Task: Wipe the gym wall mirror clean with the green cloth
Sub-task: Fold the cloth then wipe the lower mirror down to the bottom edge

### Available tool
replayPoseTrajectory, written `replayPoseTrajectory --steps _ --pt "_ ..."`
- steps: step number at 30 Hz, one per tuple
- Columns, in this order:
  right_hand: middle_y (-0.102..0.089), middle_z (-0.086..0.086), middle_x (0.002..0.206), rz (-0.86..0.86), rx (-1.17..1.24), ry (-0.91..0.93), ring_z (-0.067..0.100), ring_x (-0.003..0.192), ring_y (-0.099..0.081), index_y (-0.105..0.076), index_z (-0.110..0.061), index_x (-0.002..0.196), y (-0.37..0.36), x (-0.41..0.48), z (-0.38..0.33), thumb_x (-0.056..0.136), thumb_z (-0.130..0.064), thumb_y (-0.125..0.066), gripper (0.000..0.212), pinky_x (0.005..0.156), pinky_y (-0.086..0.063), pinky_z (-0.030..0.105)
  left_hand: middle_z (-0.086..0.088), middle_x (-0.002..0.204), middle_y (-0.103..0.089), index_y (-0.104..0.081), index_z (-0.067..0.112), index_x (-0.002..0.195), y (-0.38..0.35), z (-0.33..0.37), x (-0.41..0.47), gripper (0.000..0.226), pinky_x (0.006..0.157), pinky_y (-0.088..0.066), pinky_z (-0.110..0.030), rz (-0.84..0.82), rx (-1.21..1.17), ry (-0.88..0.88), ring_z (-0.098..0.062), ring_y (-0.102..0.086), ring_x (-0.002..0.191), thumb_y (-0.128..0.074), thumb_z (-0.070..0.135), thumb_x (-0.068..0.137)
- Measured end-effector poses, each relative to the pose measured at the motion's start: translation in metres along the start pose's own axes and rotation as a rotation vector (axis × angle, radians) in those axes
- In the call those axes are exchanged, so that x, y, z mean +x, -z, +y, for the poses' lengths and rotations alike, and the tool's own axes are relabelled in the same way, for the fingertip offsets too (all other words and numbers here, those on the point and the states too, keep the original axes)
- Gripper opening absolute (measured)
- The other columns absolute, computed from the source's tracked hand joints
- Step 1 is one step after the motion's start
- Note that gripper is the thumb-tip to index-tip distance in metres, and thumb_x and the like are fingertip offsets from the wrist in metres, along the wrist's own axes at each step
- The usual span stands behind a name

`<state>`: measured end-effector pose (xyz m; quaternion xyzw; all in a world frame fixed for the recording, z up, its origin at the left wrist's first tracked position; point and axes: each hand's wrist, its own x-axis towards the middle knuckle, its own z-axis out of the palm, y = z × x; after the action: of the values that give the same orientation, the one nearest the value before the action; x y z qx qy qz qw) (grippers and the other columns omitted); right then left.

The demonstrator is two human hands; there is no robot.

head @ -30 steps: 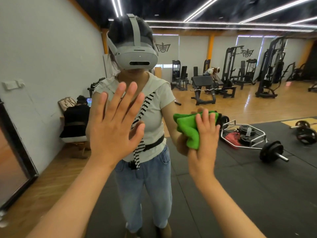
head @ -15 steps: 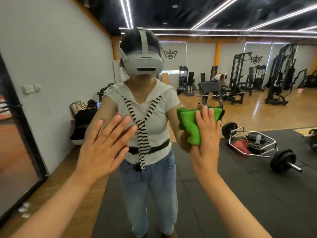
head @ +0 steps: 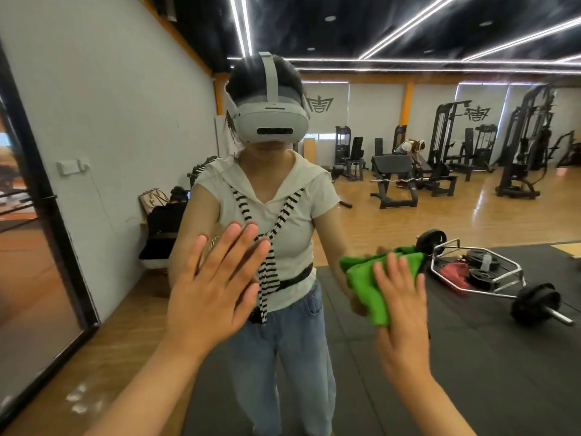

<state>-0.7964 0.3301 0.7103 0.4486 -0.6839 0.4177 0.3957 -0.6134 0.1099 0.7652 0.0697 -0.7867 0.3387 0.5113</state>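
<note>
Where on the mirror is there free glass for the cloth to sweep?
Free: the mirror strip between left hand and green cloth, all above both hands, and the wide stretch right of the right hand. Crowded only leftward, where the left hand lies flat.

Hex barbell (head: 534, 304) on black floor mat (head: 478, 376)

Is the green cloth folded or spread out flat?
Folded. The cloth shows several stacked layers along its top edge and lies bunched under the straight fingers of the right hand.
</note>
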Motion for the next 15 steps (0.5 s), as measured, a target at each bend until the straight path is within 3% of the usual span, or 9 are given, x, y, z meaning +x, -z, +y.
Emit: replayPoseTrajectory --steps 3,5,10,12,15 --pt "-0.008 -0.008 0.164 0.080 0.055 -0.231 0.013 0.154 0.001 -0.024 -0.019 0.154 -0.021 0.012 -0.040 0.084 -0.013 -0.036 0.071 0.124 0.009 0.035 -0.002 0.169 -0.007 -0.022 0.019 0.158 0.000 0.000 -0.001 0.058 0.126 -0.005 -0.045 -0.010 -0.001 0.005 -0.019 -0.006 0.156 -0.034 0.035 0.103" --pt "0.001 -0.012 0.167 0.026 0.046 -0.141 0.013 0.154 0.004 -0.018 -0.027 0.157 -0.043 -0.001 -0.067 0.082 -0.014 -0.040 0.079 0.123 0.012 0.036 -0.002 0.169 -0.007 -0.023 0.019 0.158 0.000 0.000 -0.001 0.057 0.126 -0.005 -0.045 -0.014 0.001 0.009 -0.019 -0.006 0.156 -0.032 0.035 0.104" --pt "-0.008 -0.014 0.167 -0.171 -0.057 0.198 0.011 0.153 -0.013 -0.012 -0.033 0.159 -0.043 -0.035 -0.049 0.086 -0.017 -0.042 0.081 0.124 0.003 0.038 -0.003 0.169 -0.006 -0.023 0.018 0.158 0.002 0.000 -0.001 0.058 0.126 -0.003 -0.045 -0.027 0.015 0.001 -0.019 -0.005 0.156 -0.032 0.035 0.103" --pt "-0.010 -0.014 0.166 -0.161 -0.087 0.222 0.010 0.152 -0.015 -0.014 -0.034 0.159 -0.027 -0.023 -0.030 0.086 -0.016 -0.043 0.081 0.125 0.000 0.037 -0.003 0.169 -0.007 -0.021 0.018 0.159 0.001 0.000 -0.002 0.059 0.126 -0.005 -0.046 -0.026 0.017 -0.001 -0.020 -0.006 0.156 -0.033 0.035 0.103" --pt "-0.010 -0.015 0.166 -0.046 -0.042 0.088 0.013 0.153 -0.013 -0.017 -0.035 0.158 -0.007 0.005 -0.012 0.082 -0.008 -0.044 0.085 0.125 0.002 0.039 -0.003 0.169 -0.008 -0.018 0.019 0.160 -0.001 0.001 -0.002 0.060 0.126 -0.006 -0.046 -0.011 0.004 -0.002 -0.020 -0.008 0.156 -0.032 0.035 0.104"
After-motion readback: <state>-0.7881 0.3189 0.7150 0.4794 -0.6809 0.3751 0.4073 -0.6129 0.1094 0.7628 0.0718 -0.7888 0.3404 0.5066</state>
